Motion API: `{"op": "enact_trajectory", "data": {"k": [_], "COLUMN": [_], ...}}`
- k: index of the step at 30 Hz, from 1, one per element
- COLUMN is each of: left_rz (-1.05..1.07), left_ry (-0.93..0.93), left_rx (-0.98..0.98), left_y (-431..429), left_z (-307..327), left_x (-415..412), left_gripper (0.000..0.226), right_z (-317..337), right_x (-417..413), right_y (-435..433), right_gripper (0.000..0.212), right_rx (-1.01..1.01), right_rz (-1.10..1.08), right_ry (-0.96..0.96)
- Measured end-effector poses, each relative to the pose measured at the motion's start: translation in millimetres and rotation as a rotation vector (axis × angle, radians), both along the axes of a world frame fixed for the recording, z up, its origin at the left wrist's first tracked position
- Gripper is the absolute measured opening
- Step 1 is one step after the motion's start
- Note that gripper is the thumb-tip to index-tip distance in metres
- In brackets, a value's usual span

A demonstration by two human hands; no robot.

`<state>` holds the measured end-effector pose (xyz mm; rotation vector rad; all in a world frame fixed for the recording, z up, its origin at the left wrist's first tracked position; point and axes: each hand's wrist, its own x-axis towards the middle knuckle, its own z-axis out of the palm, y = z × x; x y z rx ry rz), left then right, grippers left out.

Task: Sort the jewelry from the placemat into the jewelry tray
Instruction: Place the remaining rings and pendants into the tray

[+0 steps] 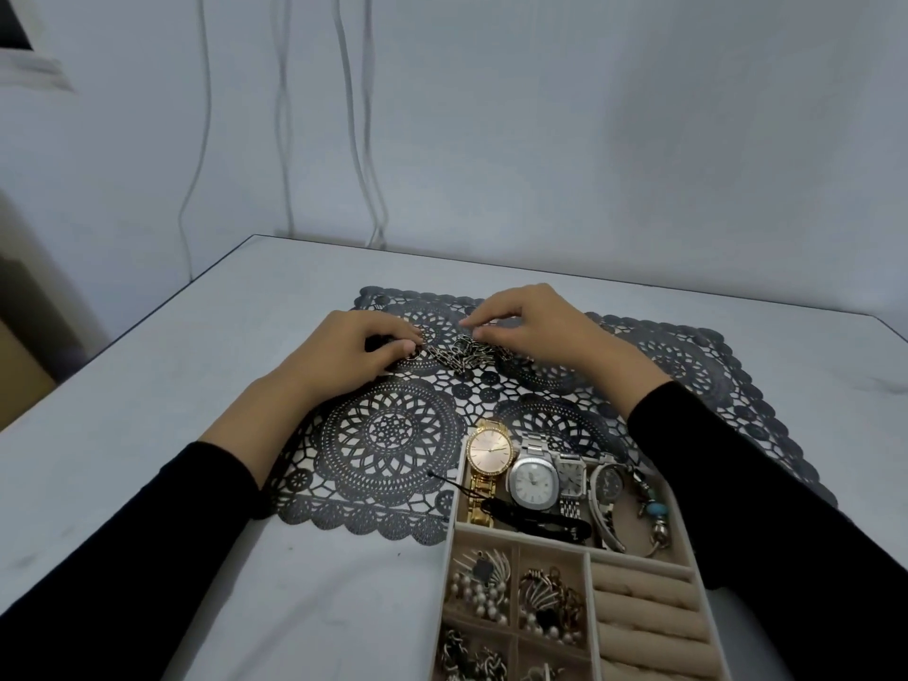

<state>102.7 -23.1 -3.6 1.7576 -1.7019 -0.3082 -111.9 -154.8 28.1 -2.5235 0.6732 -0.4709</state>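
- The left hand (354,353) has its fingers curled, thumb and fingertips pinching the left end of a chunky metal link chain (459,356).
- The right hand (533,326) arches down, its curled fingertips closing on the chain's other end.
- The chain lies bunched between the two hands on the placemat (393,435), a dark, lace-like cutwork of round rosettes with a scalloped edge, spread flat on a smooth pale table (147,385).
- The jewelry tray (449,543), with a beige fabric lining and straight dividers, sits nearer the person than the right hand.
- Its long compartment holds a round gold watch (488,452) and a silver cushion-shaped watch (533,479); padded ring rolls (643,602) lie beside small square pockets.
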Motion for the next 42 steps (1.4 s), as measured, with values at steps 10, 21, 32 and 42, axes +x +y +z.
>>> {"op": "enact_trajectory", "data": {"k": [10, 21, 32, 42], "left_rz": [-0.027, -0.012, -0.001, -0.015], "left_ry": [0.076, 0.108, 0.133, 0.163], "left_rx": [0.044, 0.025, -0.006, -0.047], "left_y": [-5.3, -6.1, -4.7, -4.1], "left_z": [3.0, -0.2, -1.0, -1.2], "left_x": [8.3, 5.9, 4.3, 4.6], "left_gripper": [0.015, 0.014, 0.014, 0.012], "right_z": [-5.3, -1.8, -2.8, 1.0], "right_x": [14.2, 13.6, 19.0, 11.1], "right_y": [-12.5, -17.4, -17.5, -13.6], "right_gripper": [0.013, 0.014, 0.006, 0.005], "right_rx": [0.024, 0.012, 0.018, 0.201], "right_rz": [0.063, 0.061, 0.039, -0.025], "right_ry": [0.037, 0.09, 0.098, -0.035]}}
